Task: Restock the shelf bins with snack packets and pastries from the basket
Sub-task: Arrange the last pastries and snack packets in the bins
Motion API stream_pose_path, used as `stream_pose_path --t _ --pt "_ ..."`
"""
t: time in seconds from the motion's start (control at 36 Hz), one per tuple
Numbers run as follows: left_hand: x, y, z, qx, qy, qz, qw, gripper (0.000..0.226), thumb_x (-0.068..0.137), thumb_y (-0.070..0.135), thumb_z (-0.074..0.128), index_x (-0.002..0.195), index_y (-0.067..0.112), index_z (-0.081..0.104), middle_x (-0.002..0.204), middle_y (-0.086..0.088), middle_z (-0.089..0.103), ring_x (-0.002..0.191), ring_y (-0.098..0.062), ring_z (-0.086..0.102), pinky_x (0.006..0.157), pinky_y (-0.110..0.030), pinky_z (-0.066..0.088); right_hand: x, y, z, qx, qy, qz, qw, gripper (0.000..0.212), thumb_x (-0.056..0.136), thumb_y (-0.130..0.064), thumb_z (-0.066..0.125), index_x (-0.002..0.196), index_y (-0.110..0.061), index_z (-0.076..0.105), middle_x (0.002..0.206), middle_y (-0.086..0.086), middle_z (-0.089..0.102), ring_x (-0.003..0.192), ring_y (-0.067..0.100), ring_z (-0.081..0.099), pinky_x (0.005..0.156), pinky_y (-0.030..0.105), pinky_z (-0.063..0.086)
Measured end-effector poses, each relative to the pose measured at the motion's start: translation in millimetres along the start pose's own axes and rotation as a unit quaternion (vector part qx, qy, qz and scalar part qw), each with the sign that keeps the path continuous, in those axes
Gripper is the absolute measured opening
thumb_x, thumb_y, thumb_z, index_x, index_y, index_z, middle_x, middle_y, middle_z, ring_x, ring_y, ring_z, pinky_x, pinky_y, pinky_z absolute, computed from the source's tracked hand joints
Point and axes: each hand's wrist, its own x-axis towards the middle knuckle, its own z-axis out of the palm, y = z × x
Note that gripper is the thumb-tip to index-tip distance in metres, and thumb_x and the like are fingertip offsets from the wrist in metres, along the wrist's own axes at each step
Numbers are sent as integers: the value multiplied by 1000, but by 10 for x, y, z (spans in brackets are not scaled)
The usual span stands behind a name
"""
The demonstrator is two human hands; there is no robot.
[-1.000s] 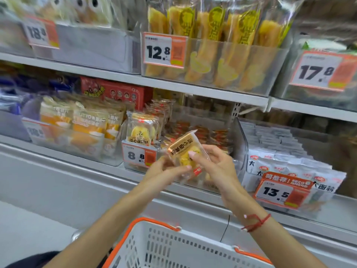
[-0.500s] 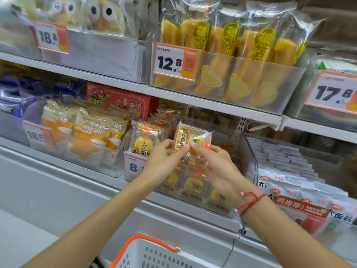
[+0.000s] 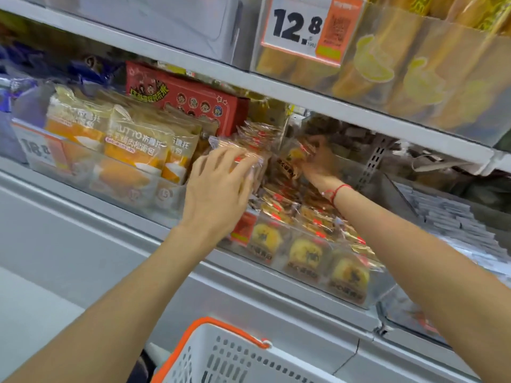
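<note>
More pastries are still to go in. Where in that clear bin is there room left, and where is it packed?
Room shows at the back right of the clear bin, between the right hand and the bin's right wall. The front row of yolk pastries is packed; the standing stack under the left hand is tight.

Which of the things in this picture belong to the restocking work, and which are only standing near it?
Belong to the job:
- left hand, on the upright packets
- right hand, holding a pastry packet
- clear pastry bin
- basket

Only nearby:
- red box
- orange bread packets
- 12.8 price tag
- white packets
</note>
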Motion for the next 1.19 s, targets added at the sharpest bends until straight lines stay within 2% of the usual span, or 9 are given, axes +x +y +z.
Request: stream_pose_path --t 0.22,0.36,0.5,0.56,0.61,0.69,0.89,1.0,1.19 --pt "-5 -3 21 4 4 -11 1000 32 96 28 44 123 23 60 128 3 56 122 -21 43 100 -39 34 152 85 153 -76 11 -96 992 48 91 -12 63 137 -13 47 137 5 52 122 22 51 88 18 37" --pt "-11 15 33 1 15 -16 1000 32 96 29 43 122 23 61 127 2 57 121 -21 43 100 -38 33 94 165 229 -228 58 -112 965 45 94 -15 56 138 -22 48 149 10 38 135 33 35 108 43 36" --pt "-10 24 19 1 10 -18 1000 33 96 29 42 123 23 61 128 2 56 122 -21 42 101 -36 29 77 119 310 -378 83 -119 914 52 92 -8 55 141 -24 47 151 15 29 137 36 26 109 45 27" --pt "-14 26 14 5 4 -20 1000 34 97 29 41 124 23 60 129 2 55 122 -21 42 101 -35 27 60 66 331 -380 67 -116 915 64 89 3 54 146 -20 37 152 17 23 134 38 32 106 47 34" --pt "-18 30 10 7 1 -21 1000 34 97 29 41 125 23 59 129 2 55 123 -21 42 101 -35 27 42 30 350 -348 43 -110 930 77 85 11 54 150 -19 26 154 19 19 117 42 50 87 43 47" --pt "-17 33 11 6 1 -20 1000 34 96 28 42 124 23 59 129 2 55 123 -22 43 101 -35 27 23 27 383 -310 39 -131 941 77 84 15 52 149 -12 22 151 22 22 101 43 60 68 39 47" --pt "-17 33 15 2 2 -19 1000 33 96 28 42 124 22 59 129 1 55 123 -22 42 101 -34 25 -21 104 354 -306 -1 -149 940 53 91 4 50 139 -14 42 148 17 26 112 40 53 80 40 50" --pt "-12 29 0 -1 -10 -12 1000 33 97 27 41 125 21 58 131 1 54 124 -22 41 101 -35 26 56 74 240 -309 -50 -142 939 42 96 -8 50 137 -16 47 145 13 33 119 35 49 80 31 44" --pt "-63 14 -27 -6 -38 3 999 42 102 23 37 143 20 43 146 -1 45 135 -23 37 109 -42 26 -106 8 -12 -286 -156 -142 935 51 101 -17 42 150 -24 29 151 6 35 122 28 51 88 29 44"
